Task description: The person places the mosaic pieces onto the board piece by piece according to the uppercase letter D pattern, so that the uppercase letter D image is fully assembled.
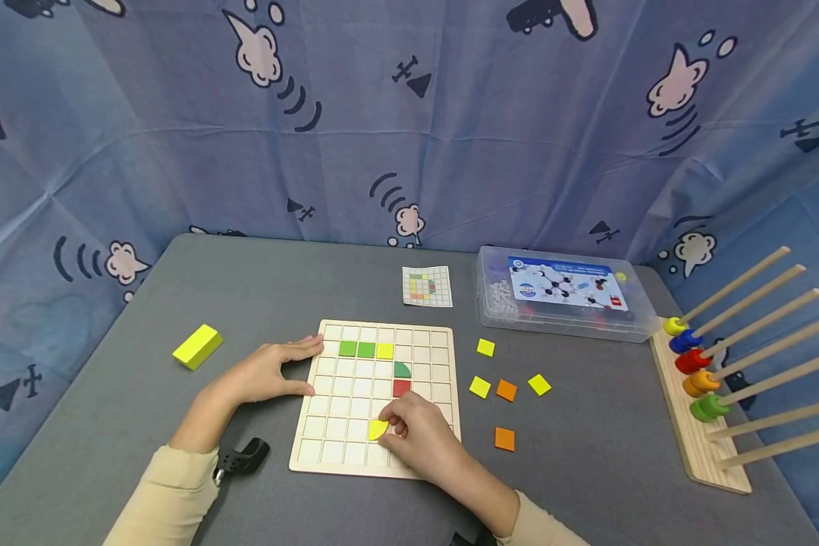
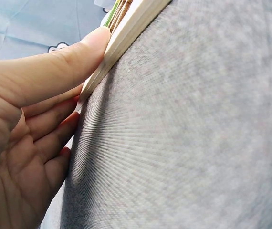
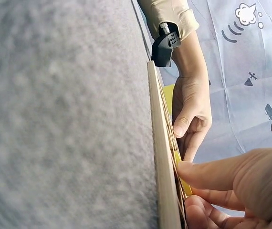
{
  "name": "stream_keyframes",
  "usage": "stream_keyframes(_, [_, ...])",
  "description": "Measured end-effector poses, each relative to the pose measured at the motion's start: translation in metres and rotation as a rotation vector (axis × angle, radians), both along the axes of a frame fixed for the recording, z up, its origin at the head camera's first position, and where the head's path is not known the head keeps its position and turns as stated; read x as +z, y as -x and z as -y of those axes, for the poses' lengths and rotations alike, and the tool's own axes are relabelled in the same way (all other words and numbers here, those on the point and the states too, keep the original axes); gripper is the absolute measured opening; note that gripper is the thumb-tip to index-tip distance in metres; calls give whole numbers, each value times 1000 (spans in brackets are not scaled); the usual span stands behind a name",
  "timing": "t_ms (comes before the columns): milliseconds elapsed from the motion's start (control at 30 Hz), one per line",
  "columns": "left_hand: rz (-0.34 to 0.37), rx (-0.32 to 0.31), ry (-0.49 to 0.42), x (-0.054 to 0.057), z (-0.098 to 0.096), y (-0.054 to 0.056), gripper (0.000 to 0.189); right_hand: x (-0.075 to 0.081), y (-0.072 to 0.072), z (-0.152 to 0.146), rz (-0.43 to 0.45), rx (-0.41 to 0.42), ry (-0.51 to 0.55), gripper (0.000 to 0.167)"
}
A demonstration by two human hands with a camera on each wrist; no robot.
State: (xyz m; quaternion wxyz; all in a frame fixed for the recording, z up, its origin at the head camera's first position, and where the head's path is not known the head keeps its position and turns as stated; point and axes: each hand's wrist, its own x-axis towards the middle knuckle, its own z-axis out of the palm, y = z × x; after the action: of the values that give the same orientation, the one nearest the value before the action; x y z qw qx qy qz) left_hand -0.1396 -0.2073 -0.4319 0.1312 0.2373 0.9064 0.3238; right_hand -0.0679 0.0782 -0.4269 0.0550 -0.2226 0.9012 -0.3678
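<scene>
A light wooden grid board (image 1: 344, 444) lies on the grey table in the head view. Along its left edge rests my left hand (image 1: 269, 371), thumb and fingers extended and touching the rim. My right hand (image 1: 423, 438) pinches a yellow quarter-round tile (image 1: 377, 430) over the lower middle cells. In the right wrist view the yellow tile (image 3: 184, 179) sits between thumb and fingers, close to the board. Green tiles (image 1: 347, 348) and a yellow square tile (image 1: 385, 351) form a row near the top. Below them are a green quarter-round tile (image 1: 402, 370) and a red tile (image 1: 401, 388).
Loose yellow tiles (image 1: 480, 387) and orange tiles (image 1: 505, 440) lie right of the board. Behind are a small pattern card (image 1: 444, 299) and a clear plastic case (image 1: 560, 322). A pegged bead stand (image 1: 696, 447) is far right, a yellow block (image 1: 198, 346) left.
</scene>
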Motion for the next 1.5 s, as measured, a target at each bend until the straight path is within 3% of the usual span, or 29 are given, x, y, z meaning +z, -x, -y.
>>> stream_keyframes(367, [3,7,2,-1,1,-1,79,5,-1,-4,4,6,-5,20])
stream_keyframes(700, [6,7,-2,-1,1,0,78,11,5,-25,116,20,60,31])
stream_keyframes(1500, [8,0,-9,-1,1,0,78,19,3,-147,133,11,-113,46])
